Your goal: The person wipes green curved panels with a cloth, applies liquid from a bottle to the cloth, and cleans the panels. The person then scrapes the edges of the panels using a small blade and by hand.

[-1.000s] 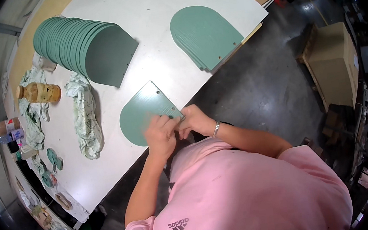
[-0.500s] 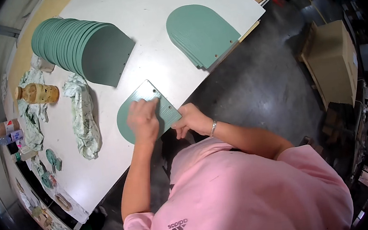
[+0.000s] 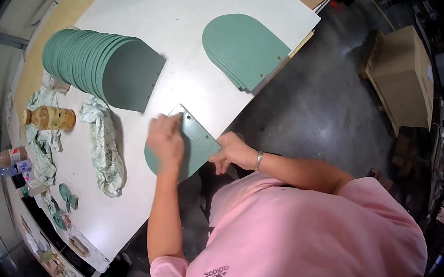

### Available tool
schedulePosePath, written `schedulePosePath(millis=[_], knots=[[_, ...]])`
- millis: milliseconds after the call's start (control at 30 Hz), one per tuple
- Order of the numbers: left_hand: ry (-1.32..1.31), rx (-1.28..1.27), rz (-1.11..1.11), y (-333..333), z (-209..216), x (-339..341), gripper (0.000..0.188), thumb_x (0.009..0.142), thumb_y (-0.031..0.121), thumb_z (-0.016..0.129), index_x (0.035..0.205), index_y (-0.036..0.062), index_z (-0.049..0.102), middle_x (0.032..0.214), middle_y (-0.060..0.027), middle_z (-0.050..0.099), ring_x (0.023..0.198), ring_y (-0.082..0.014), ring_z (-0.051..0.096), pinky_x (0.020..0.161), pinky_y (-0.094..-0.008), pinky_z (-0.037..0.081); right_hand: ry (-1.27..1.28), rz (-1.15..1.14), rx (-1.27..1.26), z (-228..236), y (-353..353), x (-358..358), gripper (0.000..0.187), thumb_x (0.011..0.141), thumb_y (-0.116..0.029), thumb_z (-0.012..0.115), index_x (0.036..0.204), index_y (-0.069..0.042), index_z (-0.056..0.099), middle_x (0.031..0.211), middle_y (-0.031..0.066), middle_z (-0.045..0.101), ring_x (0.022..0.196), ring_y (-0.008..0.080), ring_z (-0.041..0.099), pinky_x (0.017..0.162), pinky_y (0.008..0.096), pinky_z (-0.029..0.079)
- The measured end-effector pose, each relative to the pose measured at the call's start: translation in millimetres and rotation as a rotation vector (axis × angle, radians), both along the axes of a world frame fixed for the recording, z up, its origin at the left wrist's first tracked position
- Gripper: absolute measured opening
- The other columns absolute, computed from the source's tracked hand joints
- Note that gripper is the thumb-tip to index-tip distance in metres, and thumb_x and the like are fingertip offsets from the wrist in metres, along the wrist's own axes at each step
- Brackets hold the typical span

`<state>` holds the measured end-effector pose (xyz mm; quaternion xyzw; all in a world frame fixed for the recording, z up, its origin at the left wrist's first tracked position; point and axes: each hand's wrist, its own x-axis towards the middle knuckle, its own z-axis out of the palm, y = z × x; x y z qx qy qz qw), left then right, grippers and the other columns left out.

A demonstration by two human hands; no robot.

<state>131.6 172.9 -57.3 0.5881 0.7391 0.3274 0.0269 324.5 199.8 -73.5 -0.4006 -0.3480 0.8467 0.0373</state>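
Note:
A green panel (image 3: pixel 195 147) with one rounded end and a straight edge with two small holes lies at the near edge of the white table. My left hand (image 3: pixel 166 141) is closed, knuckles up, over its far left part; anything under the curled fingers is hidden. With thumb and fingers, my right hand (image 3: pixel 232 151) grips the panel's near right corner, just beyond the table's edge. Farther right on the table is a low, slightly fanned pile of similar green panels (image 3: pixel 245 49). A long row of leaning green panels (image 3: pixel 131 75) stands to the far left.
A crumpled, stained cloth (image 3: pixel 105 150) lies left of my left hand. Beyond it are a jar (image 3: pixel 55 117) of brownish stuff on another rag, plastic bottles (image 3: pixel 11 162) and a roll of tape (image 3: pixel 79 246). Right of the table, a large cardboard box (image 3: pixel 402 76) stands on the floor.
My left hand has slid across the panel, left and away from the holes near the right corner. My right hand keeps its grip on the corner. The whole view has shifted slightly.

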Motion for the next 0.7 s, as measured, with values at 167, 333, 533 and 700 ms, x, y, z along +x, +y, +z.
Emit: schedulePosePath(millis=[167, 333, 533, 700], knots=[[0.115, 0.02, 0.0, 13, 2, -12, 0.018, 0.075, 0.001, 0.067, 0.089, 0.0103, 0.074, 0.075, -0.0055, 0.057, 0.072, -0.0269, 0.054, 0.063, -0.0382, 0.046, 0.005, -0.016, -0.029, 0, 1, -1, 0.01, 0.084, 0.004, 0.064, 0.09, 0.011, 0.062, 0.074, 0.0156, 0.064, 0.058, 0.0264, 0.068, 0.049, 0.0337, 0.057], [0.166, 0.016, -0.034, 2, -1, -10, 0.024, 0.074, -0.004, 0.067, 0.093, 0.0078, 0.072, 0.073, -0.0068, 0.054, 0.07, -0.0263, 0.051, 0.063, -0.0375, 0.045, 0.025, -0.014, -0.04, 0, 1, -1, 0.01, 0.084, 0.004, 0.064, 0.09, 0.011, 0.062, 0.073, 0.0152, 0.063, 0.057, 0.0262, 0.068, 0.049, 0.0334, 0.057], [0.272, 0.021, -0.07, -5, 1, 5, 0.028, 0.072, -0.005, 0.064, 0.094, 0.0102, 0.073, 0.073, -0.0052, 0.053, 0.07, -0.0259, 0.051, 0.06, -0.037, 0.046, 0.01, -0.056, -0.016, -1, -2, -1, 0.01, 0.084, 0.001, 0.065, 0.081, 0.01, 0.063, 0.064, 0.0162, 0.064, 0.053, 0.0257, 0.067, 0.045, 0.0307, 0.054], [0.252, 0.075, 0.001, 4, 0, -4, 0.033, 0.069, -0.005, 0.064, 0.096, 0.0116, 0.074, 0.073, -0.004, 0.054, 0.069, -0.0251, 0.051, 0.057, -0.0364, 0.046, 0.016, -0.025, -0.033, 5, -1, -2, 0.009, 0.084, 0.004, 0.064, 0.087, 0.012, 0.062, 0.072, 0.0153, 0.063, 0.057, 0.0267, 0.068, 0.049, 0.0331, 0.057]])
